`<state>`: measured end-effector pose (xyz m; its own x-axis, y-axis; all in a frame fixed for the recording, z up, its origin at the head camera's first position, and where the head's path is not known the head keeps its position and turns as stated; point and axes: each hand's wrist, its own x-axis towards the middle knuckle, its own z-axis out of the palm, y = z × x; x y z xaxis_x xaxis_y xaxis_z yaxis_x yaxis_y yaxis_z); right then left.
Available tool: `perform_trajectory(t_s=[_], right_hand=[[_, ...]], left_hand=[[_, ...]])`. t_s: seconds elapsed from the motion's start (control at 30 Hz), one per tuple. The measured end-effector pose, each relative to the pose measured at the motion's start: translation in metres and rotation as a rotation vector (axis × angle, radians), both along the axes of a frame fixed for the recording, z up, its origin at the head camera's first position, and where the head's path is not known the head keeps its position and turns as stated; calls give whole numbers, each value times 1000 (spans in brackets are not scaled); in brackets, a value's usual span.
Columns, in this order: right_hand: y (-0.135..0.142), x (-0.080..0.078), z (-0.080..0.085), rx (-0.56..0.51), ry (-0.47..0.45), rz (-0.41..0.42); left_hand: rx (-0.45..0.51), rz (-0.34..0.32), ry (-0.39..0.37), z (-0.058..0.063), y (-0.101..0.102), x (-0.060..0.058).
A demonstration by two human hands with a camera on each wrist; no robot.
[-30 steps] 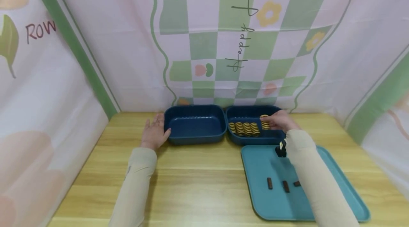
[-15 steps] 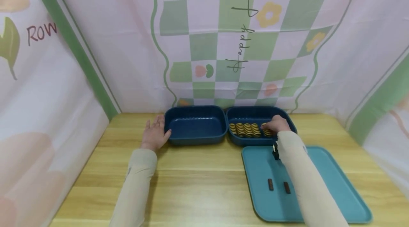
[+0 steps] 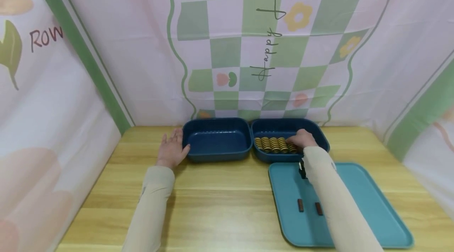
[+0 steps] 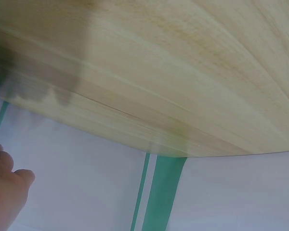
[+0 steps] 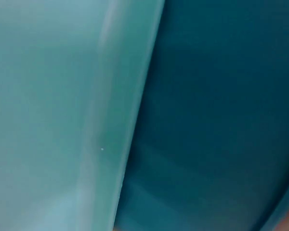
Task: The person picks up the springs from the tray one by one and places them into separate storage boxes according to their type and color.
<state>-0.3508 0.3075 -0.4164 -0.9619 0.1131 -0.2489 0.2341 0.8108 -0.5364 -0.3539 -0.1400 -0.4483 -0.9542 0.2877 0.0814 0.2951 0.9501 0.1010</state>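
Observation:
My right hand [image 3: 303, 139] reaches into the right blue box [image 3: 278, 158], its fingers at a ridged yellow-and-black roll [image 3: 291, 148] that they partly hide. Several similar rolls [image 3: 274, 145] stand in a row immediately to its left, along the box's near side. My left hand [image 3: 172, 151] lies with fingers spread against the left end of the other blue box [image 3: 216, 155], which holds nothing visible. In the left wrist view, only part of the left hand [image 4: 7, 192] shows at the lower left. The right wrist view is mostly filled by tray and box wall.
A teal tray [image 3: 358, 189] lies in front of the right box, partly under my right forearm. On it are two small dark brown ridged bars [image 3: 300, 205]. A black device [image 3: 302, 170] sits at my right wrist. Patterned cloth [image 3: 227, 55] hangs behind the wooden table [image 3: 213, 204].
My right hand has lowered the roll into the right box and moved it left, up against the row. The right forearm swung left over the tray. The left hand stayed put.

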Motion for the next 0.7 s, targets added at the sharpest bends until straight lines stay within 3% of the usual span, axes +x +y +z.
perform_trajectory(t_s=[0.17,0.4,0.57,0.7], right_hand=[[2,1,3,31,46,42],[34,14,9,201,370,220],[65,25,-1,332,368,314],[79,28,-13,343,299,315]], left_hand=[[4,2,7,-1,0,0],[11,-1,7,1,1,0],[-2,0,-5,2,1,0],[-6,-8,-6,3,0,1]])
